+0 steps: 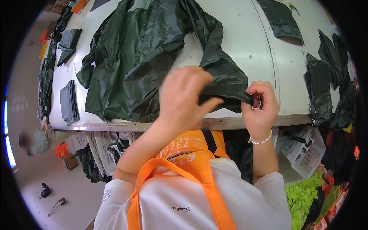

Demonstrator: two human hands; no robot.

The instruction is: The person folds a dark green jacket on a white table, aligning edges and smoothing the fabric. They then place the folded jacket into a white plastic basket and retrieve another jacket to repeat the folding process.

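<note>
A dark green raincoat [142,73] is spread on the pale table [255,57] in front of me, one sleeve [226,74] bent down toward me on the right. Pinched in my right hand [262,107] is the corner of that sleeve's end, by the table's near edge. A small shiny metal thing shows inside the curled fingers of this hand; its kind I cannot make out. My left hand [183,94], slightly blurred, hovers over the coat's lower right side and the sleeve. Its thumb and fingers are apart with nothing between them.
Folded dark green garments lie at the left [69,102], far right [281,21] and right edge [320,86]. White plastic baskets [306,151] stand below the table. Bright green cloth [303,193] is heaped at lower right. Another person [36,142] is at the far left.
</note>
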